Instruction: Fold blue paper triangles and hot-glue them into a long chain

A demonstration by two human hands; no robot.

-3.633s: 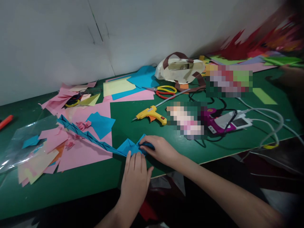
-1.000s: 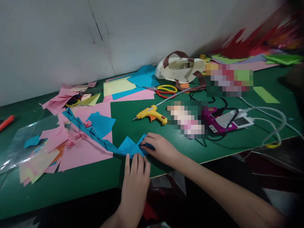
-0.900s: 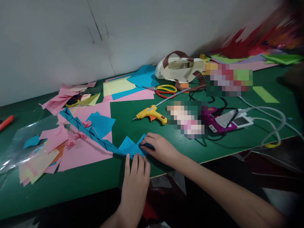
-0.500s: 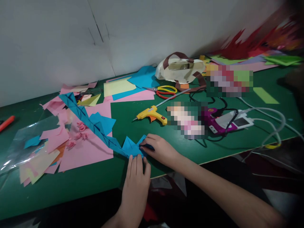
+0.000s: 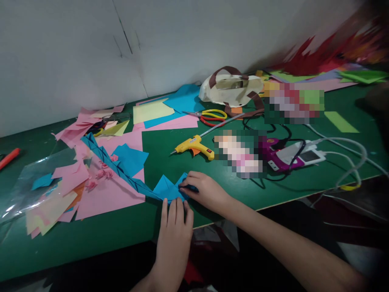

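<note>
A long blue folded paper strip (image 5: 121,167) with dark crease lines runs diagonally from upper left down to my hands, lifting off the table at its far end. Its near end spreads into pointed folds (image 5: 165,188). My left hand (image 5: 175,227) lies with fingers stretched out, the tips on the lower edge of those folds. At the right end of the strip, my right hand (image 5: 204,190) has its fingers closed on the blue paper; part of the paper is hidden beneath them.
Beyond the hands rests a yellow glue gun (image 5: 194,147). Scissors (image 5: 209,116), coloured paper (image 5: 152,111) and a cream bag (image 5: 209,91) lie toward the wall. Pink paper flowers (image 5: 103,174) and scraps (image 5: 71,174) are on the left. A purple power strip (image 5: 275,160) with cables sits right.
The far end of the blue strip has dropped a little and shifted right, showing more of the scraps behind it. Both hands stay nearly in place.
</note>
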